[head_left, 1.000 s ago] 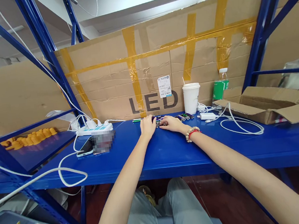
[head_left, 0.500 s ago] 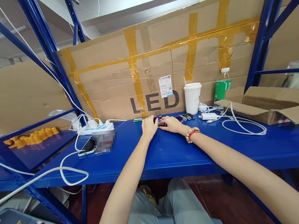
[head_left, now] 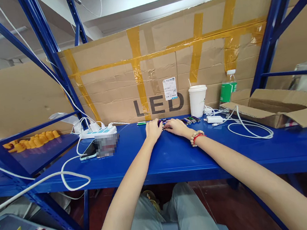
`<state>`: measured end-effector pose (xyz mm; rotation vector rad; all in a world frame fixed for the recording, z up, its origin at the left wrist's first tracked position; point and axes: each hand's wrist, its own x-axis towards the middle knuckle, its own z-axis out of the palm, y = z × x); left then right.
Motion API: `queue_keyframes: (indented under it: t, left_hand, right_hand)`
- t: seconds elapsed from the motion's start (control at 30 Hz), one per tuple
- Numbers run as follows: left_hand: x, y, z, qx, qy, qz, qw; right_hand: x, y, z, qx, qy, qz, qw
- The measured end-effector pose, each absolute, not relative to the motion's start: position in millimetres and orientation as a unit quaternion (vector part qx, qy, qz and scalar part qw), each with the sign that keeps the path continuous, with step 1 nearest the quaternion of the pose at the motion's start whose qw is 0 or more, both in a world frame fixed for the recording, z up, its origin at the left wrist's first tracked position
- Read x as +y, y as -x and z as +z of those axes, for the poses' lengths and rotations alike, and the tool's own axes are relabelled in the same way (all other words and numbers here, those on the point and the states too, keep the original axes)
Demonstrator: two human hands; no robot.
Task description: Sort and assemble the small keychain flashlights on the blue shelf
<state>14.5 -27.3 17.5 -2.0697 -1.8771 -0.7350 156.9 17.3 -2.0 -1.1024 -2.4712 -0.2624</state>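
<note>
My left hand point(head_left: 153, 130) is near the back of the blue tabletop with its fingers curled around a small dark purple piece point(head_left: 159, 122), mostly hidden. Just to its right, my right hand point(head_left: 177, 127) has bent fingers drawn together at the same spot; what lies under them is too small to make out. A beaded bracelet and a red cord circle the right wrist. Beyond the right hand lies a row of small dark slim pieces point(head_left: 190, 120) with green and purple parts. A green and white stick point(head_left: 141, 123) lies behind the left hand.
Right of the hands stand a white paper cup point(head_left: 198, 101) with a straw, a green-labelled bottle point(head_left: 228, 88), white cables point(head_left: 255, 133) and an open cardboard box point(head_left: 277, 110). Left are a power strip point(head_left: 98, 132) and a phone point(head_left: 89, 150). Cardboard point(head_left: 106, 87) walls the back.
The fingers of my right hand have shifted slightly, and less of the dark piece beneath them shows. My left hand stays nearly in place.
</note>
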Motion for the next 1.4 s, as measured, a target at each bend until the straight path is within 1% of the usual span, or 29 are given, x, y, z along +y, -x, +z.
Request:
queue_keyframes:
  t: [0.1, 0.53, 0.73, 1.0, 1.4]
  left_hand:
    - [-27.5, -14.5, 17.3, -0.643, 0.712, -0.25, 0.131]
    - [-26.0, -13.8, 16.5, -0.635, 0.721, -0.249, 0.118]
    - [-20.7, -12.3, 12.5, -0.623, 0.732, -0.248, 0.121]
    - [-20.2, -12.2, 10.3, -0.603, 0.755, -0.239, 0.093]
    - [-23.3, -12.7, 11.9, -0.605, 0.758, -0.23, 0.082]
  right_hand:
    - [18.1, -157.3, -2.1, -0.89, 0.394, -0.103, 0.207]
    - [14.3, -157.0, -2.5, -0.87, 0.415, -0.091, 0.251]
    - [9.7, -156.6, 0.0, -0.867, 0.426, -0.083, 0.243]
    - [10.3, -156.2, -1.1, -0.866, 0.433, -0.087, 0.234]
    - [14.6, -155.6, -2.8, -0.863, 0.438, -0.067, 0.244]
